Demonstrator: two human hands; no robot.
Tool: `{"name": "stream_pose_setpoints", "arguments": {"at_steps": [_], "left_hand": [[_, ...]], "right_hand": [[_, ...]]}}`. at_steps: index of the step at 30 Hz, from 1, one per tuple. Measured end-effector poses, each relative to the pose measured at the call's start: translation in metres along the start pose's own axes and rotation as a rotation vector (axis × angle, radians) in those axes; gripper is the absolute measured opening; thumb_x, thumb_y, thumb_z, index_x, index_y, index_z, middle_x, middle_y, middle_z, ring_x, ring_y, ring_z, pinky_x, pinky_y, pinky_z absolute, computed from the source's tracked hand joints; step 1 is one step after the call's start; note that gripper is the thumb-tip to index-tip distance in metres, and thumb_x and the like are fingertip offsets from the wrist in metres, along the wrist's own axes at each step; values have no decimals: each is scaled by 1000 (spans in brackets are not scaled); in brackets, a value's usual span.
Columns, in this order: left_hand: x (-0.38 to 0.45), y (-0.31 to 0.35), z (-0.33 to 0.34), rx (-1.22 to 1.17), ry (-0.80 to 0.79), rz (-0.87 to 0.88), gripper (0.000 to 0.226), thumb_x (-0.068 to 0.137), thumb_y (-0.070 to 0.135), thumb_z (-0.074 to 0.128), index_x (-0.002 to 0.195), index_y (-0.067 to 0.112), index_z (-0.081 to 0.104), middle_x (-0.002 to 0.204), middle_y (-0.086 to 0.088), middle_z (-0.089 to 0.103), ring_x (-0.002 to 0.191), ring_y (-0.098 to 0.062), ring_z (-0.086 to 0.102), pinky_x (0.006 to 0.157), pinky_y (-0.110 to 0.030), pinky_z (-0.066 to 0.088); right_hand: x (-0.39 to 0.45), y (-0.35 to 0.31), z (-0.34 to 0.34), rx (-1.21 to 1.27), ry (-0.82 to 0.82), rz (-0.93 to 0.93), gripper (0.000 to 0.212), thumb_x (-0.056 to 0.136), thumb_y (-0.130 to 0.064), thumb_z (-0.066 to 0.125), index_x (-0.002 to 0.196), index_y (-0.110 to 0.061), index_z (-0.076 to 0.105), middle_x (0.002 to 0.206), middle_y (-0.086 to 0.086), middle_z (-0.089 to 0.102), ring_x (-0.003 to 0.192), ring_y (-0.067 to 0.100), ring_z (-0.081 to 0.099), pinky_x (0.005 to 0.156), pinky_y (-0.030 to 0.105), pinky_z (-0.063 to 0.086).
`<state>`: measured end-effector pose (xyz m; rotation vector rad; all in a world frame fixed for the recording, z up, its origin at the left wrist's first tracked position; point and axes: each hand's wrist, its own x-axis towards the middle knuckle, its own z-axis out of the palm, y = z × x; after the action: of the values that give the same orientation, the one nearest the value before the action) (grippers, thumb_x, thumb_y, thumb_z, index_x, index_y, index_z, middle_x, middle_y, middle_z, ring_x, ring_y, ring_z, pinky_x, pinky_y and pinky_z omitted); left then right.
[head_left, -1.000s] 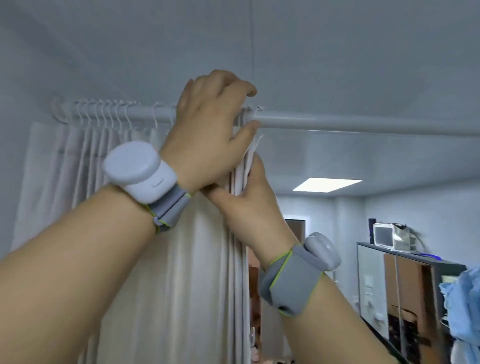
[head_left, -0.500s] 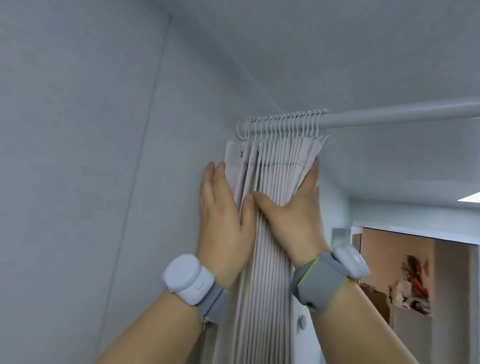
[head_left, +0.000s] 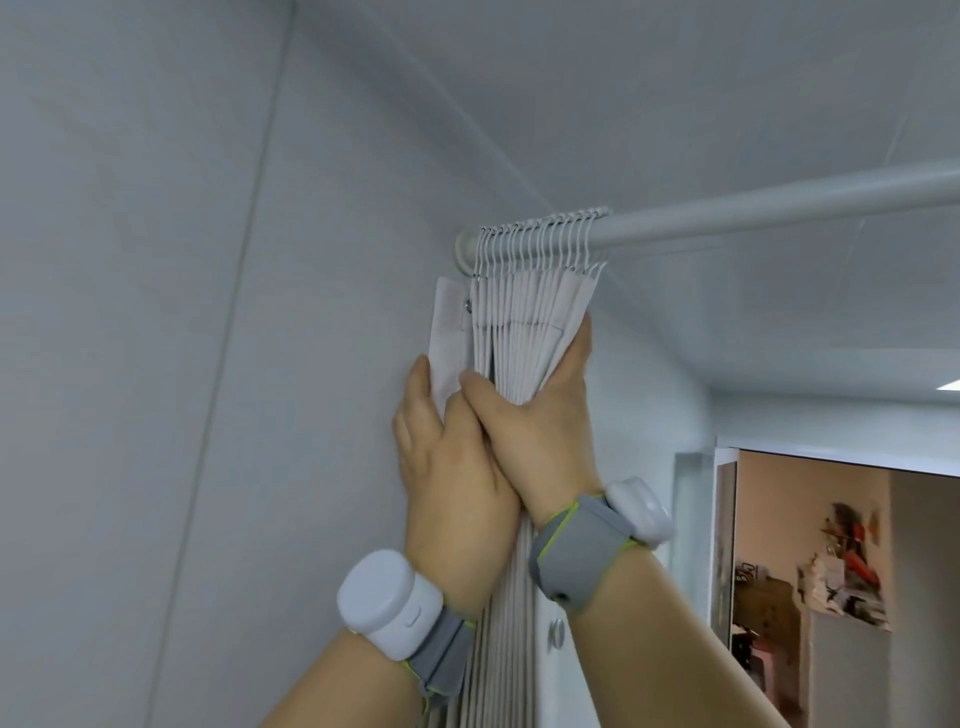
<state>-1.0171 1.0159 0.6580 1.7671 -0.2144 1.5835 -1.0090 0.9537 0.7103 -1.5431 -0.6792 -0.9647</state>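
Observation:
A pale pleated curtain (head_left: 524, 312) hangs bunched tight at the left end of a white rod (head_left: 779, 208), against the wall. Several white hooks (head_left: 540, 239) carry it on the rod. My left hand (head_left: 447, 467) lies flat on the bundle's left side next to the wall, its fingers pointing straight up. My right hand (head_left: 545, 431) grips the bundle from the right, with its thumb across the front and over my left hand. Its fingers run up the right edge. Both wrists wear grey bands with white pods.
The grey wall (head_left: 208, 364) is directly left of the curtain, and the ceiling is close above the rod. An open doorway (head_left: 831, 571) to a cluttered room lies at the lower right. A small round knob (head_left: 557, 631) shows behind the curtain between my forearms.
The curtain was slid left along the rod and bunched at the wall. Since half a second ago my hands have closed together, and the right thumb now overlaps the left hand.

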Motion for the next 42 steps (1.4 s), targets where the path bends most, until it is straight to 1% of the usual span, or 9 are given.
{"name": "stream_pose_setpoints", "arguments": {"at_steps": [9,14,19,24,28,31,34,39,42], "left_hand": [[-18,-13,-29,-186,79,-12,46,88,-2,50,130,17,46,128,7,50,121,-2,47,103,-27,41],[-18,-19,-24,-455,-130,-257,51,85,10,65,133,12,47,119,7,61,103,4,61,87,-14,49],[-32,-15,-19,-243,-309,-123,34,83,40,56,115,30,53,111,10,56,101,1,53,81,-4,38],[-29,-12,-16,-527,-386,-234,52,72,38,57,117,24,35,101,3,62,83,-4,61,76,-23,47],[-20,-17,-14,-536,-444,-372,56,75,37,57,126,16,48,94,7,69,87,-4,66,80,-24,49],[-41,-29,-12,-518,-559,-368,32,90,33,53,122,28,50,113,15,65,106,-1,62,91,-26,48],[-58,-34,-20,-488,-595,-301,54,91,20,62,136,28,33,120,26,55,110,12,55,87,-13,46],[-104,-47,-21,-396,-421,-306,97,77,16,76,149,20,12,141,10,45,124,4,49,98,-19,46],[-140,-57,-13,-369,-391,-339,68,84,22,65,143,19,30,129,11,55,115,7,53,98,-20,45]], "right_hand": [[4,-7,31,48,-10,123,121,59,-34,82,144,-43,-3,122,0,52,100,20,58,79,28,45],[5,-3,24,-25,17,132,109,62,-16,67,145,-40,0,105,7,58,81,25,61,65,31,50],[-1,-2,-1,-45,-20,129,102,67,-13,64,148,-32,5,102,7,59,73,21,60,53,21,43],[-2,-3,-11,-45,-13,102,99,70,-6,63,150,-22,8,83,-6,54,60,2,53,39,5,35],[-7,0,-7,-45,-54,78,105,66,-19,68,151,-18,7,111,1,54,84,14,61,74,25,55],[-34,17,-10,-96,-151,109,104,75,-31,66,153,-24,-4,132,8,43,106,22,56,91,28,47],[-60,37,-19,8,-275,203,95,88,-39,60,152,-30,-8,147,6,29,128,20,45,104,30,39],[-117,69,-24,-39,-334,253,87,91,-50,51,151,-33,-9,153,-3,21,138,18,34,111,35,33],[-148,82,-20,-100,-305,253,85,92,-45,52,152,-30,-7,152,-2,21,137,17,34,110,33,35]]}}
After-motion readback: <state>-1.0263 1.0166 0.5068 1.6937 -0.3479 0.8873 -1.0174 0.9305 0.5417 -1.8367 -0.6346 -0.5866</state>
